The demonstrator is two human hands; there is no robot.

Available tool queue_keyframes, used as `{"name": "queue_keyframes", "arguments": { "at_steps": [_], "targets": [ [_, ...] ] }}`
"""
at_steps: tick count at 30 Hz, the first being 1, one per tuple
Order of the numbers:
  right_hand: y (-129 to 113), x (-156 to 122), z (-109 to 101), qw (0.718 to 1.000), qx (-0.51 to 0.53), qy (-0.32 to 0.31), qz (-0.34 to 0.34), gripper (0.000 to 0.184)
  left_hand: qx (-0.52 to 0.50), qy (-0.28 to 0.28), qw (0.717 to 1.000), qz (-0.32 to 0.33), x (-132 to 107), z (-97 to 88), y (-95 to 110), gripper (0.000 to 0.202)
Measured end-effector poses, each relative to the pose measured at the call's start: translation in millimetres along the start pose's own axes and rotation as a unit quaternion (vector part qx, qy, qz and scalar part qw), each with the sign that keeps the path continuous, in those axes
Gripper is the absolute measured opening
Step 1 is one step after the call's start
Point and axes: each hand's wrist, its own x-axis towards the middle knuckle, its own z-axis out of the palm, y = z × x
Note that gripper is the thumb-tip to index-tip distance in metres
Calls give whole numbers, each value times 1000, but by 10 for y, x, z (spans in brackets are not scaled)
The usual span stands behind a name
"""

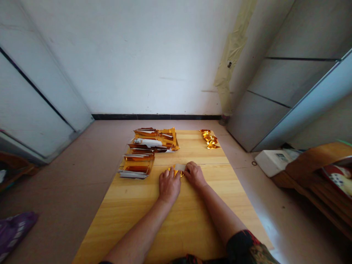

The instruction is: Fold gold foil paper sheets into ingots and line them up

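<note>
A small sheet of gold foil paper (180, 167) lies on the wooden table in front of me, with a greyish side partly turned up and gold at its left and lower edges. My left hand (169, 186) rests on its left part, fingers bent and pressed down on it. At the right end, my right hand (195, 175) is closed with its fingertips on the paper's edge. Both hands hide portions of the sheet. Stacks of gold foil sheets (139, 161) with white edges spread over the table's left side. Several folded gold foil pieces (211, 140) sit at the far right.
The wooden table (137, 209) stands on a pinkish tiled floor, short of a white wall (137, 66). A grey cabinet (275, 80) rises at the right. Beside it are a white box (271, 163) and wooden furniture (310, 179). A purple bag (18, 233) lies at lower left.
</note>
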Motion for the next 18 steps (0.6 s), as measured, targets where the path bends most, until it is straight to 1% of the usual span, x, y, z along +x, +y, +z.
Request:
{"name": "queue_keyframes", "arguments": {
  "at_steps": [4, 9, 13, 18],
  "targets": [
    [12, -20, 33, 1000, 6, 13, -1, 14, 10, -6, 1000, 16, -25, -29, -25, 37],
    [11, -15, 23, 1000, 14, 8, 5, 14, 41, -16, 998, 44, -58, -18, -65, 39],
    [4, -14, 8, 1000, 27, 8, 8, 14, 47, -18, 998, 43, -61, 3, -71, 37],
    [26, -23, 12, 997, 68, 20, 10, 10, 31, -21, 999, 33, -57, -18, -54, 35]
  ]
}}
